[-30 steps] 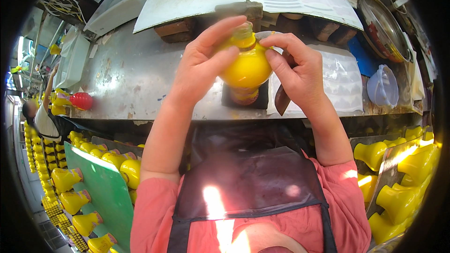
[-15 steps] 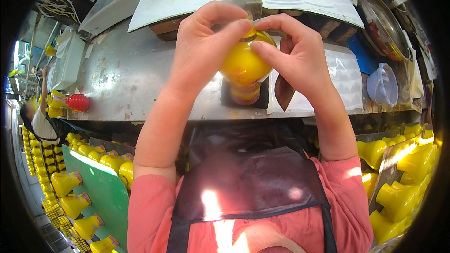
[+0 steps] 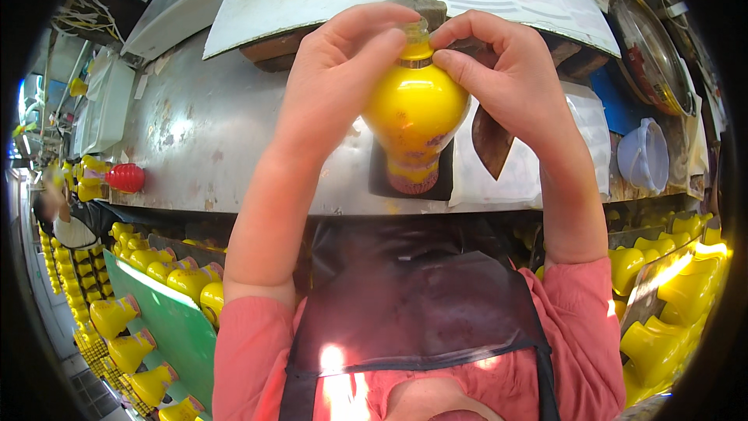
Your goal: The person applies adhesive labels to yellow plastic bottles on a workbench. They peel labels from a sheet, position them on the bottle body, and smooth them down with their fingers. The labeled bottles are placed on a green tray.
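While working at the metal desk (image 3: 234, 148), holds both hands about the narrow neck of the yellow vase (image 3: 417, 113), set upright on a black pad (image 3: 379, 179) straight out at twelve o'clock. Curves the left hand (image 3: 339, 70) loosely at nine o'clock of the neck — cannot tell, through blur, whether gripping. Bends the right hand (image 3: 510, 58) in at three o'clock, with thumb and forefinger narrowly spaced at the neck — cannot tell whether pinching. Has a brown pointed piece (image 3: 491, 148) just below that hand, toward four o'clock.
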Tool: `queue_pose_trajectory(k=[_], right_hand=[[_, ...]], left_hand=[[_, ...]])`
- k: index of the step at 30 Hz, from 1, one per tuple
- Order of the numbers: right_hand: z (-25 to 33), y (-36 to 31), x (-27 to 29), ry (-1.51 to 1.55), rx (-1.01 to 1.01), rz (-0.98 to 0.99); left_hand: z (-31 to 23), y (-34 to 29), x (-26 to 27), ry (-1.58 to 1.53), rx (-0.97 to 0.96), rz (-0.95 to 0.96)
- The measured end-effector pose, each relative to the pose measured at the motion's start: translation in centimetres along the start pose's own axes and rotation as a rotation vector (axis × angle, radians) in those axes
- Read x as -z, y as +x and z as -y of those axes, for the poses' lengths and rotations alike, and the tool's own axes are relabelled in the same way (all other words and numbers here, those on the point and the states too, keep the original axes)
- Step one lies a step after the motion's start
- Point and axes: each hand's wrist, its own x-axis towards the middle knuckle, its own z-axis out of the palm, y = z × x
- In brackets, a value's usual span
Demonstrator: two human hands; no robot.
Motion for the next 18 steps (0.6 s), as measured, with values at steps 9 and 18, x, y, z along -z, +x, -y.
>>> queue_pose_trajectory(k=[9, 18], right_hand=[[-0.08, 0.25, -0.13, 0.021, -0.058, -0.063], [0.41, 0.13, -0.60, -0.026, -0.053, -0.110]], left_hand=[[0.31, 0.55, 0.67, 0.017, 0.032, 0.077], [0.00, 0.60, 0.78, 0.055, 0.037, 0.097]])
